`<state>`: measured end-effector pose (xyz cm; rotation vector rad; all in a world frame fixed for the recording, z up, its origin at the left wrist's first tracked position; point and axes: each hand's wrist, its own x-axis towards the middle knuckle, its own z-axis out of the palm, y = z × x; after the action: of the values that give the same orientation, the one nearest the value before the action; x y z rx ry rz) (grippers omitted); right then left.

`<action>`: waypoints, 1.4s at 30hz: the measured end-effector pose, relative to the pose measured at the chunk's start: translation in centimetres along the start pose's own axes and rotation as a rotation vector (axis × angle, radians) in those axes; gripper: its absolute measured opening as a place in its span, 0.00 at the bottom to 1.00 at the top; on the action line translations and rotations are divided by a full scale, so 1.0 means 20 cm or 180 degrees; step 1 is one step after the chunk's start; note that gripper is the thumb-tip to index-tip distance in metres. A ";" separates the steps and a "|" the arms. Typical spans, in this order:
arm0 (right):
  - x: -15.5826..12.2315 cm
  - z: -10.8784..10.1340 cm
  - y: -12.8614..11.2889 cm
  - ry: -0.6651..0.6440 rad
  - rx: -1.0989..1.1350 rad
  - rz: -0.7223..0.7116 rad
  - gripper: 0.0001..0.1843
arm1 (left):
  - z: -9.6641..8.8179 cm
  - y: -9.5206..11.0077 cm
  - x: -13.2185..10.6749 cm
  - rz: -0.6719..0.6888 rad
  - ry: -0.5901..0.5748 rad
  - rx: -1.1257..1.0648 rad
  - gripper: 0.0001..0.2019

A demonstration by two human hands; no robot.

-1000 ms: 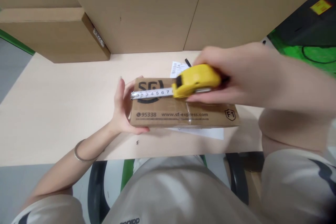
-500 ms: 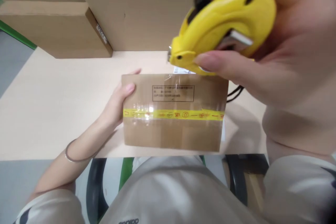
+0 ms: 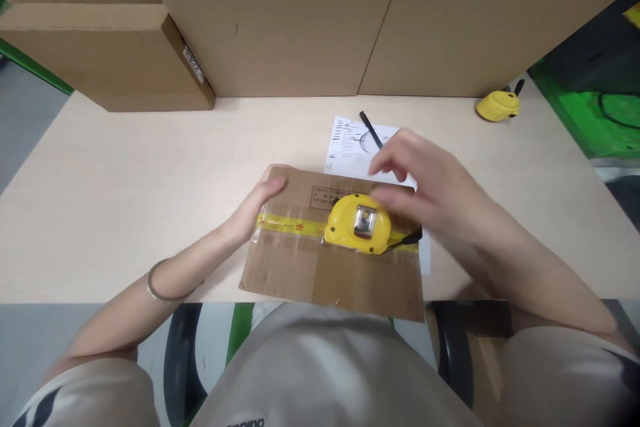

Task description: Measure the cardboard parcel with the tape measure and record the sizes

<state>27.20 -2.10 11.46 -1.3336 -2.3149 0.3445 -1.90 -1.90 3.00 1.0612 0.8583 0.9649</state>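
A small cardboard box [image 3: 285, 263] with a strip of printed yellow tape is at the desk's front edge, slightly tilted. My left hand [image 3: 260, 203] grips its upper left corner, thumb on top. On the box lies a yellow tape measure [image 3: 345, 223], metal clip facing up, black wrist strap trailing right. Above the box's right end is my right hand [image 3: 425, 183], open, its thumb and fingers apart. The thumb tip is close to the tape measure; whether it touches I cannot tell. Behind the box, a marked sheet of paper [image 3: 345, 157] is partly covered, with a black pen [image 3: 370, 128] on it.
Large cardboard boxes [image 3: 290, 27] line the back of the desk [image 3: 100, 213]. Another flat box [image 3: 105, 67] stands at the back left. A second yellow tape measure [image 3: 497, 107] sits at the back right. Chair armrests [image 3: 183, 360] show below the desk edge.
The tape measure has come down from close to the camera onto the box, and my right hand has released it. The box has turned slightly and shifted towards me.
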 end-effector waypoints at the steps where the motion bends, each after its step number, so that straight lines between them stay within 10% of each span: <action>1: 0.03 0.01 0.07 0.0013 -0.0028 0.0432 0.32 | 0.00 -0.01 0.00 -0.0061 0.0088 -0.0073 0.20; 5: 0.12 0.13 0.35 -0.0683 -0.0745 0.1809 0.30 | 0.01 -0.04 0.01 0.0029 0.0284 -0.0126 0.19; 13: 0.20 0.27 0.57 -0.1027 -0.0304 0.1770 0.21 | 0.05 -0.07 -0.01 0.0154 0.0361 -0.0105 0.18; 24: 0.28 0.42 0.55 -0.0143 0.2169 0.1452 0.18 | 0.03 -0.09 0.00 0.0099 0.0274 -0.0100 0.21; 42: 0.29 0.49 0.56 0.0226 0.2397 0.1601 0.20 | 0.00 -0.13 0.00 0.0169 0.0116 -0.0211 0.24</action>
<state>28.35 8.62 -0.45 -1.4364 -1.4926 1.1634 -1.26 -2.33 0.56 1.0166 0.8259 1.0533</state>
